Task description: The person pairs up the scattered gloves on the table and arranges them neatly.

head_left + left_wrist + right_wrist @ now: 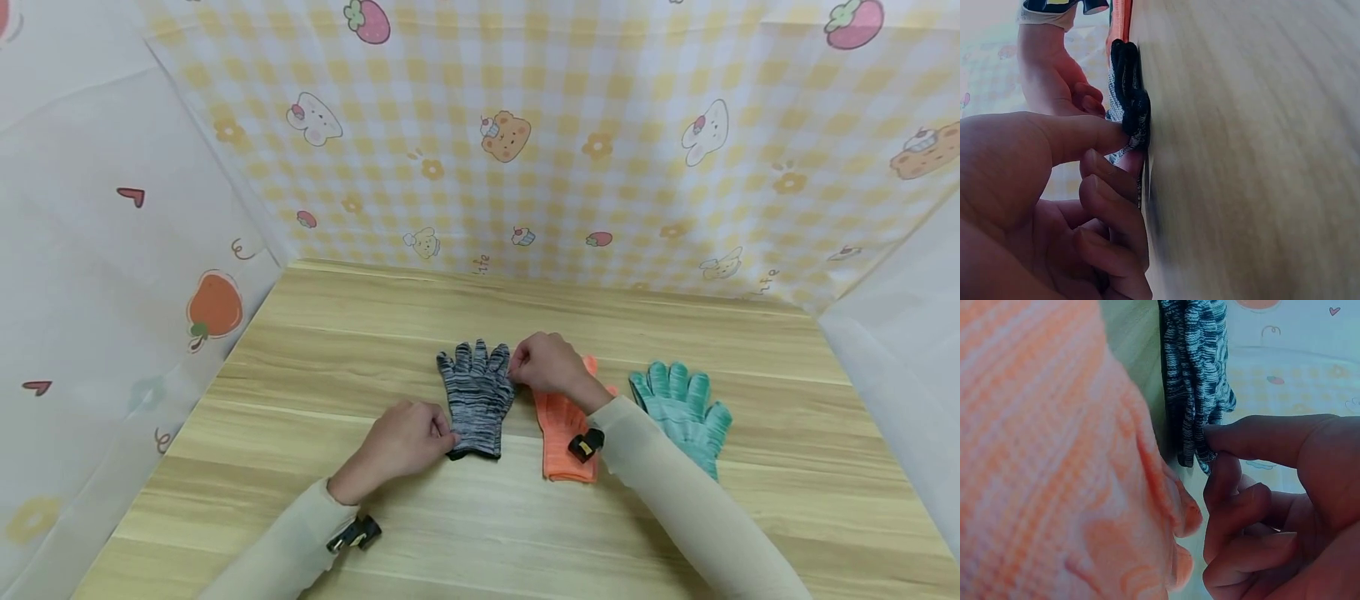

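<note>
A black-and-grey striped knit glove (pixel 478 404) lies flat on the wooden table, fingers pointing to the back. My left hand (pixel 408 437) pinches the left corner of its dark cuff between thumb and forefinger; the left wrist view shows the thumb over the folded black edge (pixel 1137 119). At the glove's upper right edge, my right hand (pixel 551 364) has thumb and forefinger pinched on the knit, the other fingers curled. Beneath the right wrist lies an orange glove (pixel 562 437), partly hidden by that arm. It fills the left of the right wrist view.
To the right, a green glove (pixel 678 408) lies with its fingers toward the back, its lower part covered by the right sleeve. A yellow checked cloth (pixel 570 192) hangs behind the table (pixel 300 367), and a white printed sheet (pixel 97 250) borders the left side.
</note>
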A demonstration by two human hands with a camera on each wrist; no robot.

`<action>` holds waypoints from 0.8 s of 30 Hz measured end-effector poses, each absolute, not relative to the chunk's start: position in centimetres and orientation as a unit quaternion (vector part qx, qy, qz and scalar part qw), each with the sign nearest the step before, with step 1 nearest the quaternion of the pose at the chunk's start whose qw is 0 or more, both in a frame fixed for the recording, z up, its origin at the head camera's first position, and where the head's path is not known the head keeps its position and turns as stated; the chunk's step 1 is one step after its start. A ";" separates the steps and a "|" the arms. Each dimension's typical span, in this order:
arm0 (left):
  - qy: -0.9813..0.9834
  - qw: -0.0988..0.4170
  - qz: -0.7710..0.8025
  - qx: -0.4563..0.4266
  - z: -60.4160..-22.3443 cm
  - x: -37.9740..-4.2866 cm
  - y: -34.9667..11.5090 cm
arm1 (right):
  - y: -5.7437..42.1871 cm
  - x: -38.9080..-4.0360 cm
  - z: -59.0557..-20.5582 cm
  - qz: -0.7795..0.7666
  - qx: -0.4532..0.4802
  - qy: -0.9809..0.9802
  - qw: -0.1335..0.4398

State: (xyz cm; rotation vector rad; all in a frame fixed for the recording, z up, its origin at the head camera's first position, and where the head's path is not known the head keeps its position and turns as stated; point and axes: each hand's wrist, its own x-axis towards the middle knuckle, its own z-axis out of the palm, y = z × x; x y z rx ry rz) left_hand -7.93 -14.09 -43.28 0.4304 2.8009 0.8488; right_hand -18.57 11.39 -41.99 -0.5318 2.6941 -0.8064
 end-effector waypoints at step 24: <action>0.945 0.101 0.280 0.134 -43.4 -8.7 -13.8 | 9.9 -20.7 -41.6 -0.297 -0.144 0.936 0.125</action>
